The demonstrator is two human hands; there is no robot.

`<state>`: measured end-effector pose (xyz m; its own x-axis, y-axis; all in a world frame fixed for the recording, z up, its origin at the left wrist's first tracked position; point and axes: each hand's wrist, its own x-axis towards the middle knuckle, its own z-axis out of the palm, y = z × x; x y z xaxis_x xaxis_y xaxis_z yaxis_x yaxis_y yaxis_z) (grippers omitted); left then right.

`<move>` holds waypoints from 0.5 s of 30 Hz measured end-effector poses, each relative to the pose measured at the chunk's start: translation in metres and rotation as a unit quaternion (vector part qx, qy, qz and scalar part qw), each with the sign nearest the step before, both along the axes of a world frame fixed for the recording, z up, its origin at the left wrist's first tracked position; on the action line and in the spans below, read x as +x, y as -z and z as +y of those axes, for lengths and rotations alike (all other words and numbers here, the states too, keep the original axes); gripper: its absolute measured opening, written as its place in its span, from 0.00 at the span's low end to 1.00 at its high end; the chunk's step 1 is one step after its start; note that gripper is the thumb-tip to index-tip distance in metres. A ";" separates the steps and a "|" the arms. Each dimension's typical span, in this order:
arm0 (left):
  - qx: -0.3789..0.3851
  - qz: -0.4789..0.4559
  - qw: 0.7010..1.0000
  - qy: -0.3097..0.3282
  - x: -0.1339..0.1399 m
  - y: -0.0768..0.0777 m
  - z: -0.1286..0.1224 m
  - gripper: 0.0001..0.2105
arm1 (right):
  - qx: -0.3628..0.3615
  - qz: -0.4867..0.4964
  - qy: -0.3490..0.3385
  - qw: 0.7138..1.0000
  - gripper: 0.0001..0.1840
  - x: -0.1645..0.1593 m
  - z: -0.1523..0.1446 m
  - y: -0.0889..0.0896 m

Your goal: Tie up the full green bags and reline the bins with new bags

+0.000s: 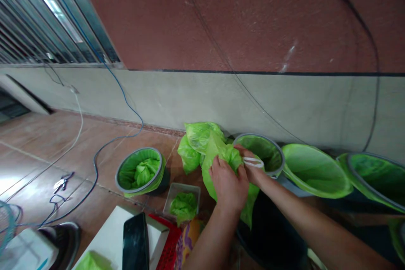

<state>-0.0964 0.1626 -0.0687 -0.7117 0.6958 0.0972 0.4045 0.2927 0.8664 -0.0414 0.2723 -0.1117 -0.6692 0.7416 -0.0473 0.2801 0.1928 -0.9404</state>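
Green bag (218, 149), in left grip (230, 183), seemingly right grip (252, 170) too

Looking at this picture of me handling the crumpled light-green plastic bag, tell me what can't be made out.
All in the head view:
Right hand: fingertips hidden by the crumpled light-green plastic bag and left hand.
Black rectangular phone: lower end cut off by the bottom edge.
Round grey-rimmed, green-lined bin: right side cut off by the right edge.
Small silver-and-black item: too small to identify.
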 end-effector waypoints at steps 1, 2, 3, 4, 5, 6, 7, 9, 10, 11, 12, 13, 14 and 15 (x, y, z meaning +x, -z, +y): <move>-0.017 0.017 1.000 -0.002 -0.007 -0.001 -0.004 0.21 | -0.013 0.022 -0.001 1.000 0.08 -0.016 0.006 0.003; -0.029 0.025 0.999 -0.004 -0.016 -0.002 -0.009 0.23 | -0.018 0.040 -0.009 0.999 0.08 -0.031 0.013 0.007; -0.033 0.030 0.999 -0.008 -0.028 -0.002 -0.014 0.25 | -0.016 0.052 -0.022 0.998 0.08 -0.047 0.020 0.013; -0.030 0.032 0.999 -0.014 -0.043 0.000 -0.020 0.25 | 0.000 0.053 -0.040 0.998 0.08 -0.061 0.027 0.019; -0.022 0.036 0.999 -0.026 -0.061 0.003 -0.026 0.25 | 0.018 0.045 -0.058 0.997 0.08 -0.076 0.033 0.027; -0.012 0.045 0.998 -0.036 -0.079 0.008 -0.032 0.24 | 0.034 0.037 -0.074 0.996 0.08 -0.089 0.039 0.037; -0.010 0.050 0.998 -0.047 -0.098 0.016 -0.038 0.23 | 0.048 0.022 -0.092 0.994 0.10 -0.101 0.043 0.049; -0.036 0.020 0.997 -0.067 -0.133 0.043 -0.046 0.22 | 0.080 -0.061 -0.129 0.986 0.12 -0.120 0.049 0.078; -0.058 -0.022 0.996 -0.061 -0.147 0.062 -0.049 0.21 | 0.093 -0.120 -0.143 0.978 0.14 -0.127 0.050 0.095; -0.084 -0.087 0.991 -0.059 -0.157 0.085 -0.050 0.21 | 0.106 -0.187 -0.149 0.965 0.15 -0.131 0.049 0.113; -0.097 -0.168 0.979 -0.059 -0.164 0.111 -0.050 0.22 | 0.115 -0.245 -0.147 0.951 0.17 -0.133 0.047 0.130; -0.101 -0.240 0.963 -0.066 -0.168 0.139 -0.049 0.24 | 0.119 -0.288 -0.139 0.940 0.20 -0.133 0.044 0.147; -0.097 -0.294 0.947 -0.089 -0.168 0.167 -0.046 0.27 | 0.119 -0.318 -0.128 0.932 0.24 -0.131 0.040 0.161; -0.089 -0.332 0.934 -0.099 -0.167 0.194 -0.043 0.30 | 0.119 -0.341 -0.118 0.925 0.26 -0.129 0.035 0.172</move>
